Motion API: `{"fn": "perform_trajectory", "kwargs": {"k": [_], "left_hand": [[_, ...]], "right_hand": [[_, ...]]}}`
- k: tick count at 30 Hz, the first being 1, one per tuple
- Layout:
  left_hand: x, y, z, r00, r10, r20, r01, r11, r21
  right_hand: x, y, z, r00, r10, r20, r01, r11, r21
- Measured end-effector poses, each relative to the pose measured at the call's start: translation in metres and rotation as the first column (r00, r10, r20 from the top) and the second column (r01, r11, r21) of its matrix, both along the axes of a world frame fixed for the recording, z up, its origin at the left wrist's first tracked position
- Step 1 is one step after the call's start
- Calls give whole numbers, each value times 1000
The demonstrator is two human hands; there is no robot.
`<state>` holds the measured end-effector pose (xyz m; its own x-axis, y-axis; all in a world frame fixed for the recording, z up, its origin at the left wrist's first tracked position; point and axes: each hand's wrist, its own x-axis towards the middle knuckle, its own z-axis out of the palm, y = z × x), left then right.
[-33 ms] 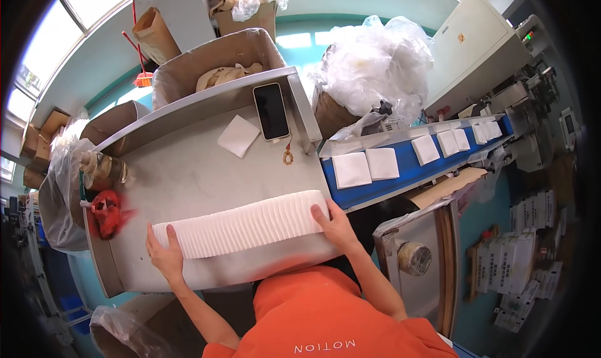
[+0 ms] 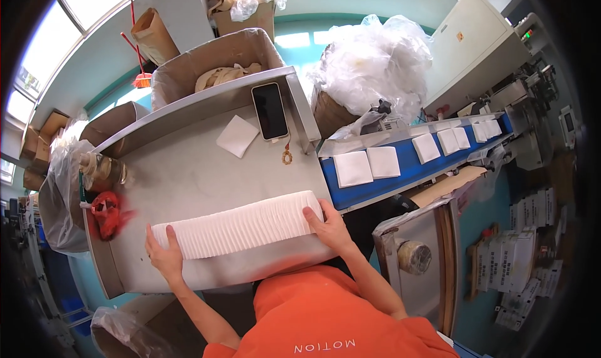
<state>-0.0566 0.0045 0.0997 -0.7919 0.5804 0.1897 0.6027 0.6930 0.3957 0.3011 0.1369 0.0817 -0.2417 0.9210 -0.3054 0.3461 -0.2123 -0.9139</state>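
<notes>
A long row of white folded napkins point(image 2: 241, 228), standing on edge and pressed side by side, lies across the near part of a metal tray table point(image 2: 188, 164). My left hand point(image 2: 164, 253) grips the row's left end, thumb on the near side and fingers round the end. At the right end my right hand point(image 2: 330, 228) presses in, its thumb on top of the last napkins. A single white napkin point(image 2: 238, 136) lies flat farther back, beside a dark-screened phone point(image 2: 270, 111) with a beaded charm point(image 2: 287, 155).
A blue conveyor belt point(image 2: 410, 168) carrying several white napkins adjoins the table's right side. On the left stand a roll of tape point(image 2: 103, 170) and a red plastic bag point(image 2: 106, 214). Behind are a cardboard box point(image 2: 219, 52) and heaped clear plastic point(image 2: 375, 64).
My right hand has shifted a little to the left, and the right end of the napkin row has moved in with it. My left hand stays about where it was.
</notes>
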Motion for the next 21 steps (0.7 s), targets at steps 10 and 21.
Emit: {"fn": "perform_trajectory", "kwargs": {"k": [10,21], "left_hand": [[-2,-3,-3,1000,2,-7,-2,1000,26],[3,0,-2,1000,19,-19,-19,1000,18]], "right_hand": [[44,6,-14,898,-196,-393,-123,747,-653],[38,-6,-24,760,-470,-448,-29,665,-746]]}}
